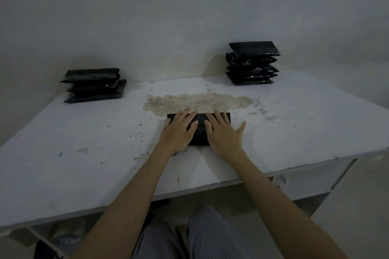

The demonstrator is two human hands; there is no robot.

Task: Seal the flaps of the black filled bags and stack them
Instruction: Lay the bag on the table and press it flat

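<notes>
A black filled bag point(200, 130) lies flat on the white table point(84, 143), in the middle near me. My left hand point(179, 132) presses on its left half with straight, spread fingers. My right hand point(223, 134) lies flat on its right half, thumb out over the table. Both hands cover most of the bag, so its flap is hidden. A stack of black bags point(93, 85) sits at the back left. A taller stack of black bags point(252, 63) stands at the back right.
A brownish worn patch point(197, 102) marks the tabletop just behind the bag. A pale wall rises behind the table. The table's front edge point(210, 185) runs over my striped trousers point(202, 235). Shelving shows under the table at right.
</notes>
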